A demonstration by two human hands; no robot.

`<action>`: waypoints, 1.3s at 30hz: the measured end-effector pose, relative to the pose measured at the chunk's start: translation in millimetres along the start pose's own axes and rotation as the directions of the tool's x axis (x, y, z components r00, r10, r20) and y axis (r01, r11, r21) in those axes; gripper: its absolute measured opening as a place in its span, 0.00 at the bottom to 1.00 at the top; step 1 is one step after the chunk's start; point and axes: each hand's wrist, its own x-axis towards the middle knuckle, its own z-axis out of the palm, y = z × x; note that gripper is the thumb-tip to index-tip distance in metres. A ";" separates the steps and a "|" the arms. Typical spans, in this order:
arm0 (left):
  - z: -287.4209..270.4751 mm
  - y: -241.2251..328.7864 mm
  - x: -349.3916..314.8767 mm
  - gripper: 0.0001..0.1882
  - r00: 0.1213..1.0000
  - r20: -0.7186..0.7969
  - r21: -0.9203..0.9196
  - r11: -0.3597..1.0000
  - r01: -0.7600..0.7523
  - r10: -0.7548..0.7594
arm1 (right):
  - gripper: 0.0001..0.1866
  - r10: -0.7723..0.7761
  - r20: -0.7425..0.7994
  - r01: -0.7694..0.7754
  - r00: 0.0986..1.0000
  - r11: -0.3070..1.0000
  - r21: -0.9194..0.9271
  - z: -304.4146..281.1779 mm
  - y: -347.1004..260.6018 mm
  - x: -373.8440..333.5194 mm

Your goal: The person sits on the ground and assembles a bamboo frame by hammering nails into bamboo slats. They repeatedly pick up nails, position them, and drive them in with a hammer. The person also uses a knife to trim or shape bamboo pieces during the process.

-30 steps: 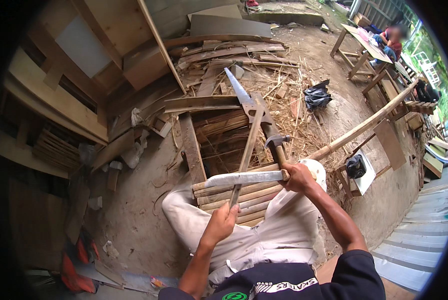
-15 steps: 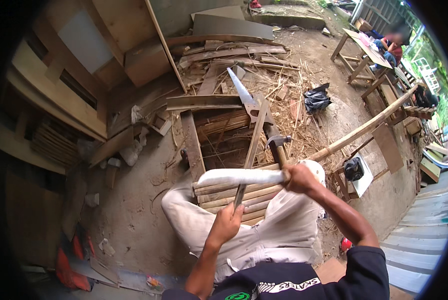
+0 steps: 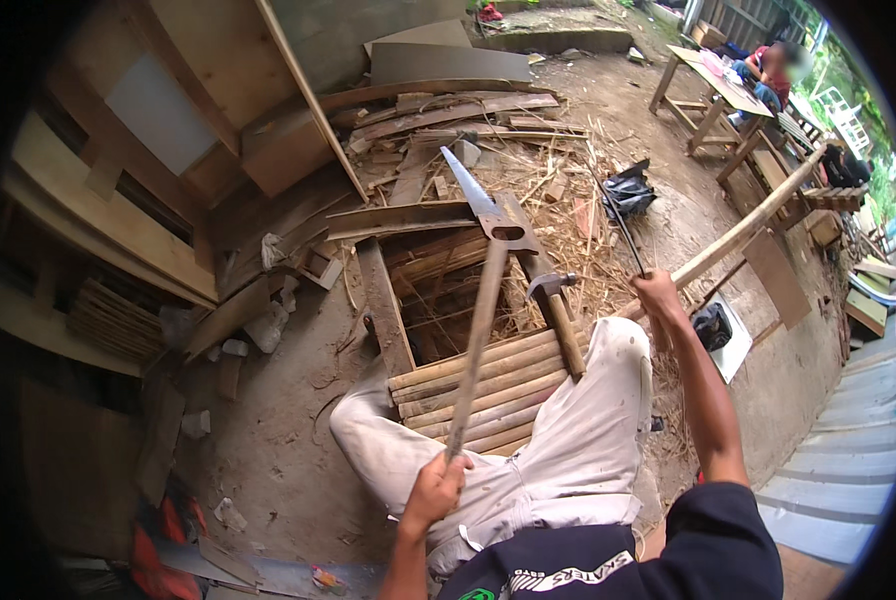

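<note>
My left hand [image 3: 438, 490] is closed round the lower end of a long narrow bamboo strip [image 3: 478, 360], which slants up and away above my lap. Out to the right, my right hand [image 3: 656, 292] grips a machete [image 3: 620, 222]. Its blade points up and away, seen nearly edge-on, apart from the strip. Between my knees lie split bamboo slats [image 3: 488, 395] across a wooden frame. A claw hammer [image 3: 568, 335] rests on the slats' right side. Farther off, a handsaw [image 3: 513, 236] lies on the frame, its handle partly behind the strip's upper end.
Scrap boards [image 3: 438, 115] and loose shavings cover the ground ahead. A long bamboo pole [image 3: 743, 235] runs off to the right, past a black plastic bag [image 3: 630, 190]. Wooden cabinets [image 3: 168, 120] stand at the left. Another person [image 3: 768, 75] sits by a table [image 3: 723, 85] at far right.
My right hand has swung the machete away from the strip, to the right and farther off; its blade no longer crosses it. The strip tilts a little left, still in my left hand.
</note>
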 end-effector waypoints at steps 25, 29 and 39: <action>-40.5 18.2 -36.0 0.15 0.999 0.050 -0.237 0.971 0.022 -0.010 | 0.14 -0.265 0.071 0.266 0.962 0.964 -0.003 40.2 -25.9 -24.2; -28.6 25.1 15.0 0.14 0.999 0.018 -0.293 0.955 0.032 -0.028 | 0.13 -0.577 0.290 0.546 0.763 0.817 0.187 79.8 -31.2 -119.8; -25.5 9.9 -55.3 0.15 0.952 0.306 -0.161 0.986 0.032 0.019 | 0.12 -0.145 -0.007 0.145 0.989 0.985 0.092 61.4 -35.3 -4.3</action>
